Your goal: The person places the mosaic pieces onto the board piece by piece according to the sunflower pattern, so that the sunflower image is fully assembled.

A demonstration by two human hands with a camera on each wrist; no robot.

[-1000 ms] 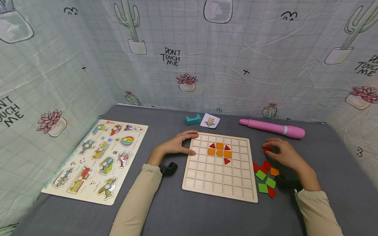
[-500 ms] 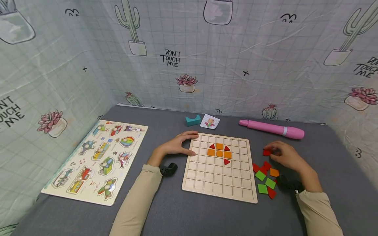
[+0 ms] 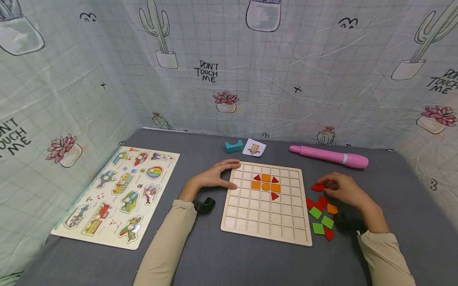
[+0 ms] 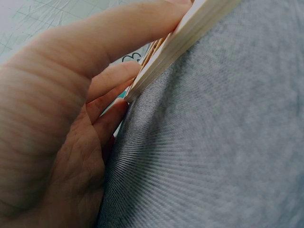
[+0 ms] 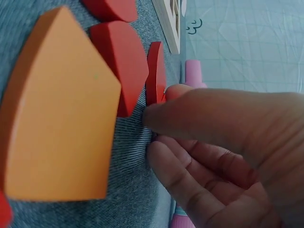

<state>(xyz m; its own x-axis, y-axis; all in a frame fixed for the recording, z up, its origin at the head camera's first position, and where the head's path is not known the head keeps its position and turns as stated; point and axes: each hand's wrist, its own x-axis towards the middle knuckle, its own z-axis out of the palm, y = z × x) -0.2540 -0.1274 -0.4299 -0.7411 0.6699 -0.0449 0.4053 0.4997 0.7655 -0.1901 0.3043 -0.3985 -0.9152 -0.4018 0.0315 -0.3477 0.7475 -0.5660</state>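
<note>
My left hand (image 3: 214,174) rests at the left edge of a square wooden grid board (image 3: 247,216), fingers near its far corner. In the left wrist view the thumb (image 4: 133,35) lies over the board's rim (image 4: 175,45). On the board sit orange squares, an orange circle (image 3: 266,186) and three red triangles (image 3: 274,196). Right of the board, my right hand (image 3: 341,188) pinches a red tile (image 3: 317,187) with a curved edge between thumb and fingers, close over the table. Just nearer lie loose red tiles (image 5: 126,61), green squares (image 3: 327,222) and an orange tile (image 5: 64,118).
A pink tube-shaped thing (image 3: 330,156) lies at the back right. Behind the board are a teal notched block (image 3: 234,147) and a small picture card (image 3: 254,147). On the left lies a vehicle picture puzzle (image 3: 143,222). A printed cloth (image 3: 264,79) hangs behind the table.
The red tile in my right hand has turned and shifted slightly left, showing more of its face. My left hand and the pieces on the board stay as they were.
</note>
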